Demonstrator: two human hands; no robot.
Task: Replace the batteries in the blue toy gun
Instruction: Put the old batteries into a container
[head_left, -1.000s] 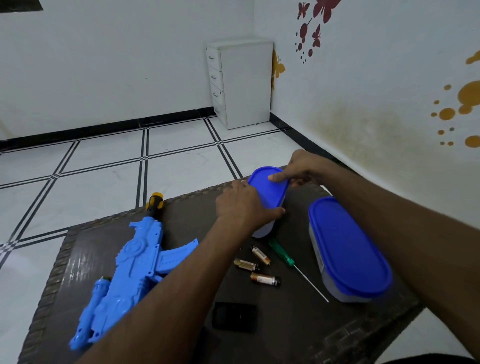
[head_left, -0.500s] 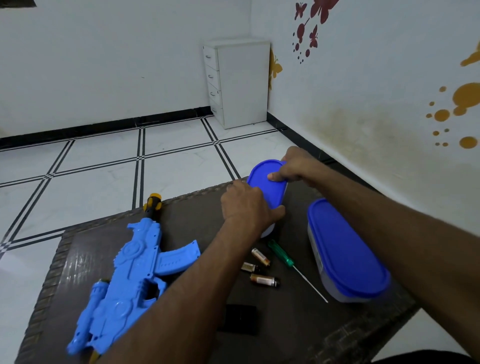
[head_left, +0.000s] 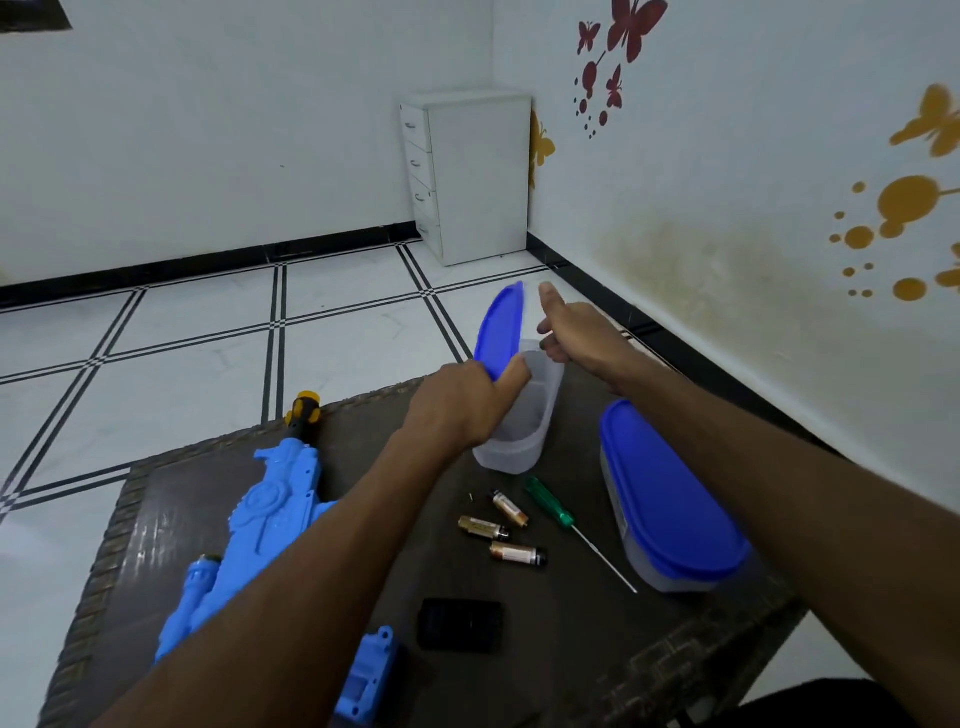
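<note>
The blue toy gun (head_left: 275, 509) lies on the left of the dark table (head_left: 597, 654), partly under my left forearm. My left hand (head_left: 462, 405) grips the near end of a blue lid (head_left: 501, 332), which stands tilted up off a small translucent container (head_left: 524, 431). The container is open. My right hand (head_left: 576, 332) hovers at the container's far rim with its thumb raised, off the lid and holding nothing. Three batteries (head_left: 506, 530) lie loose in front of the container, beside a green screwdriver (head_left: 550, 506). A black battery cover (head_left: 460, 623) lies nearer me.
A larger container with a blue lid (head_left: 670, 504) stands at the table's right, under my right forearm. A tiny screw (head_left: 471, 497) lies by the batteries. A white drawer cabinet (head_left: 467, 171) stands in the far corner on the tiled floor.
The blue lid, pressed flat on the small container before, has come up at its far end. My right hand has let go of it; my left hand still holds it.
</note>
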